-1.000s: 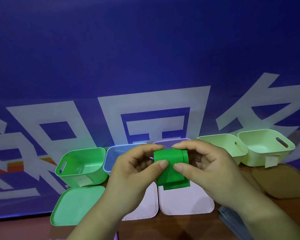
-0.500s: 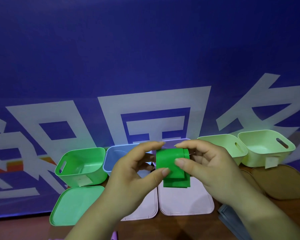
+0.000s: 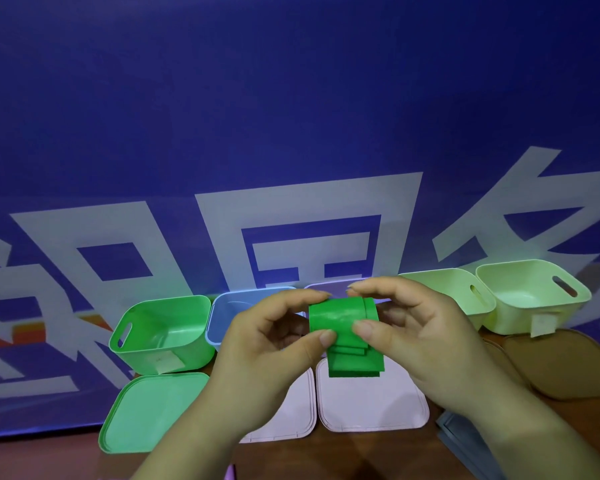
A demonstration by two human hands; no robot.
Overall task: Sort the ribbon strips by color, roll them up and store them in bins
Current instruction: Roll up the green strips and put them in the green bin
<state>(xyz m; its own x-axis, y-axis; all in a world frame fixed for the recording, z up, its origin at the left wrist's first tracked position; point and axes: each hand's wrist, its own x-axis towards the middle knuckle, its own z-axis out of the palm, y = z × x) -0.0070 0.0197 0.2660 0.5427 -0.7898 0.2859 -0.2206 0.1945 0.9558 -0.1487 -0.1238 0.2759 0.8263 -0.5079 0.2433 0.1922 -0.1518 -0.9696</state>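
A partly rolled green ribbon (image 3: 336, 318) was held above the middle of the surface (image 3: 361, 455), with its loose tail hanging down. It was pinched by the left hand (image 3: 267, 344), thumb in front and fingers curled over the top, and likewise by the right hand (image 3: 416, 337). An open green bin (image 3: 142, 355) was set at the far edge, towards the left. For a neat roll, the layers should probably be wound tight and edge-aligned, with the tail tucked in before release.

Left hand (image 3: 257, 344) and right hand (image 3: 413, 334) pinching green ribbon (image 3: 340, 323), bins (image 3: 160, 330) behind
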